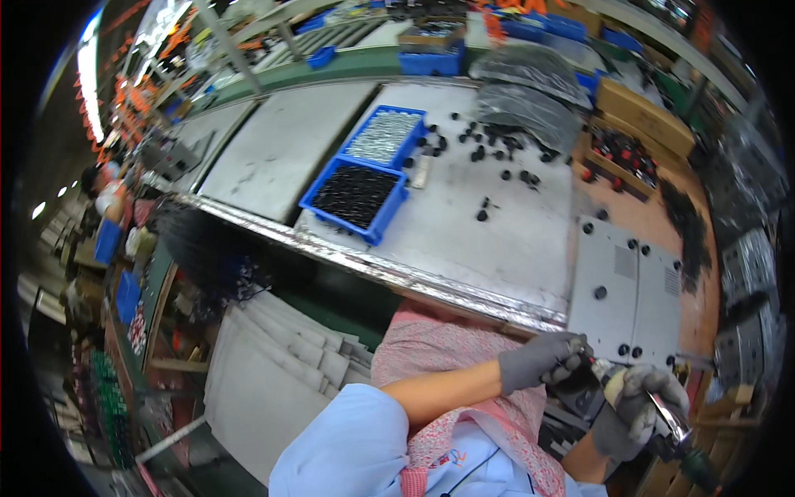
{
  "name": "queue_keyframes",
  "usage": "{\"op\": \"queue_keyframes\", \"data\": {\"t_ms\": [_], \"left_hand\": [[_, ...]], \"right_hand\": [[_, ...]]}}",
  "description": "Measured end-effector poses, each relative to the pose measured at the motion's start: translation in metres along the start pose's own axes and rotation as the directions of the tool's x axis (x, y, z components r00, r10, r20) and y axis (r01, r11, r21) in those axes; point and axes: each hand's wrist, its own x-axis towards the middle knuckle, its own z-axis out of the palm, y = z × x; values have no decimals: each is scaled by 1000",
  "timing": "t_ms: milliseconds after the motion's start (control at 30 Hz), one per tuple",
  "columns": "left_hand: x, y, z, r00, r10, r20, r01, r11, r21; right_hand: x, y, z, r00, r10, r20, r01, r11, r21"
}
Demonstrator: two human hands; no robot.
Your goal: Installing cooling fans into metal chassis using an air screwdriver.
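Note:
My right hand (642,406), in a grey glove, is wrapped round a power screwdriver (675,421) with a shiny metal body and a dark rear end. The screwdriver's front end points towards my left hand (538,362), also gloved in grey. The left fingers are pinched together near that tip, at the near edge of the panels; what they hold is too small to make out. Just beyond both hands lie two grey metal panels (611,261) side by side, with slotted vents. Several round black feet (600,292) stand on the panels.
Two blue bins stand on the table: one of black screws (354,195), one of silver screws (385,137). Loose black feet (507,153) are scattered beside plastic bags (530,112). A cardboard box (621,157) holds red and black parts. Grey sheets (273,356) are stacked at left.

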Motion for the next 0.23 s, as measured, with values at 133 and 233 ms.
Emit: {"op": "queue_keyframes", "data": {"t_ms": [133, 233], "left_hand": [[-10, 13, 23, 991, -47, -124, 54, 997, 54], [-6, 6, 25, 985, -39, -170, 62, 989, 131]], "right_hand": [[-2, -11, 6, 998, 56, 20, -57, 998, 31], [-3, -10, -1, 993, -69, 96, 75, 995, -65]]}}
